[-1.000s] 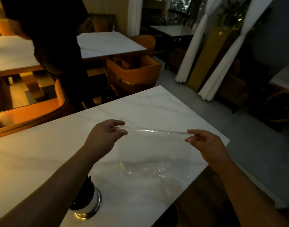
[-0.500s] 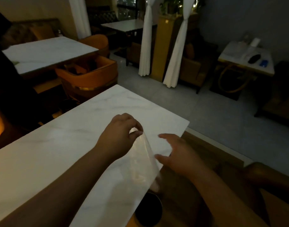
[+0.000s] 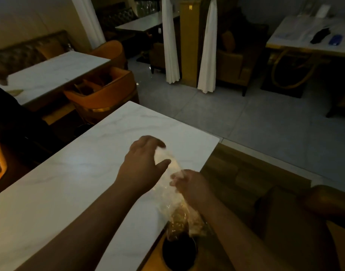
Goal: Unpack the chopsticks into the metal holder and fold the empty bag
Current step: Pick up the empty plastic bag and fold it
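The empty clear plastic bag (image 3: 173, 194) hangs crumpled between my hands over the right edge of the white marble table (image 3: 74, 173). My left hand (image 3: 142, 163) pinches its upper end between thumb and fingers. My right hand (image 3: 191, 186) grips the bag's middle just below and to the right. The bag's lower end dangles over a dark round bin (image 3: 179, 251) under the table edge. The metal holder and the chopsticks are out of view.
An orange chair (image 3: 103, 94) stands beyond the table's far end, with another marble table (image 3: 50, 73) behind it. A dark chair back (image 3: 324, 202) is at my right. White curtains (image 3: 169, 40) and a gold pillar (image 3: 189, 42) stand across the grey floor.
The bag, spread flat between both hands a second ago, is now gathered and crumpled. My right hand has closed on it, and my view has swung right, so the holder has left the frame.
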`<state>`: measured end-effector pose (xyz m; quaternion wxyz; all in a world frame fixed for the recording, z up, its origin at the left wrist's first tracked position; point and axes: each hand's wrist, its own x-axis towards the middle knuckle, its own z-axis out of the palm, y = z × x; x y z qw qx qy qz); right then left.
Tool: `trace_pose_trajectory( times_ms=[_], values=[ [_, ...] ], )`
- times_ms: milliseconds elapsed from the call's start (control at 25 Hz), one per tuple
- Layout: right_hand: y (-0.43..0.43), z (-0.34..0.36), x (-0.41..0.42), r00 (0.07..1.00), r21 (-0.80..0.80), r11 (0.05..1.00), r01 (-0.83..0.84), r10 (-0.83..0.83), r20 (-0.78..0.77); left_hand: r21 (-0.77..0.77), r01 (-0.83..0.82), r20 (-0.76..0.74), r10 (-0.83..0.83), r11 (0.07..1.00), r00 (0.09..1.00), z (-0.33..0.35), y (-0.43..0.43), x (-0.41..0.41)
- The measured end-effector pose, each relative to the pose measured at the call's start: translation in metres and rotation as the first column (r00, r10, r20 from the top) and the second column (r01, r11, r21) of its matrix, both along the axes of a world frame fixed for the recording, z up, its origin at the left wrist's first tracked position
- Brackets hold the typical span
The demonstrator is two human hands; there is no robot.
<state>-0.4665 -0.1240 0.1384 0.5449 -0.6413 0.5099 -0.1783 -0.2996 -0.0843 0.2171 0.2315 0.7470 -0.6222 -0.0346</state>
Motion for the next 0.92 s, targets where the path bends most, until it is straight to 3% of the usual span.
trace_pose_trajectory(
  times_ms=[80, 160, 240, 320, 440, 560, 640, 760, 840, 920],
  values=[
    [-0.021, -0.005, -0.024, 0.974, 0.236, 0.971, 0.042, -0.092, 0.205, 0.132, -0.161, -0.197, 0.185, 0.978, 0.963, -0.013, 0.002, 0.008],
    [-0.041, -0.009, -0.051, 0.906, 0.386, 0.923, -0.011, -0.154, 0.395, 0.358, -0.19, -0.455, 0.348, 0.914, 0.82, -0.03, 0.008, 0.01],
    [-0.054, -0.01, -0.071, 0.814, 0.514, 0.856, -0.061, -0.255, 0.522, 0.497, 0.015, -0.688, 0.384, 0.867, 0.615, -0.045, 0.013, 0.0],
    [-0.061, -0.011, -0.08, 0.767, 0.589, 0.804, -0.082, -0.326, 0.552, 0.503, 0.188, -0.795, 0.367, 0.843, 0.484, -0.059, 0.007, -0.013],
    [-0.062, -0.017, -0.092, 0.736, 0.596, 0.8, -0.07, -0.361, 0.573, 0.401, 0.128, -0.868, 0.331, 0.907, 0.371, -0.065, -0.007, -0.028],
    [-0.056, -0.022, -0.104, 0.801, 0.517, 0.856, -0.024, -0.293, 0.523, 0.385, 0.054, -0.88, 0.349, 0.921, 0.323, -0.068, -0.016, -0.022],
    [-0.051, -0.021, -0.105, 0.83, 0.474, 0.88, 0.018, -0.277, 0.484, 0.386, 0.101, -0.895, 0.345, 0.917, 0.282, -0.073, -0.016, -0.014],
    [-0.046, -0.017, -0.103, 0.764, 0.529, 0.845, 0.084, -0.395, 0.509, 0.371, 0.212, -0.926, 0.345, 0.904, 0.151, -0.078, -0.013, -0.004],
    [-0.037, -0.015, -0.099, 0.736, 0.559, 0.817, 0.138, -0.463, 0.494, 0.332, 0.287, -0.94, 0.34, 0.898, 0.025, -0.08, -0.009, 0.004],
    [-0.025, -0.014, -0.089, 0.72, 0.523, 0.82, 0.234, -0.507, 0.474, 0.296, 0.267, -0.909, 0.356, 0.917, -0.217, -0.085, -0.005, 0.013]
  ],
)
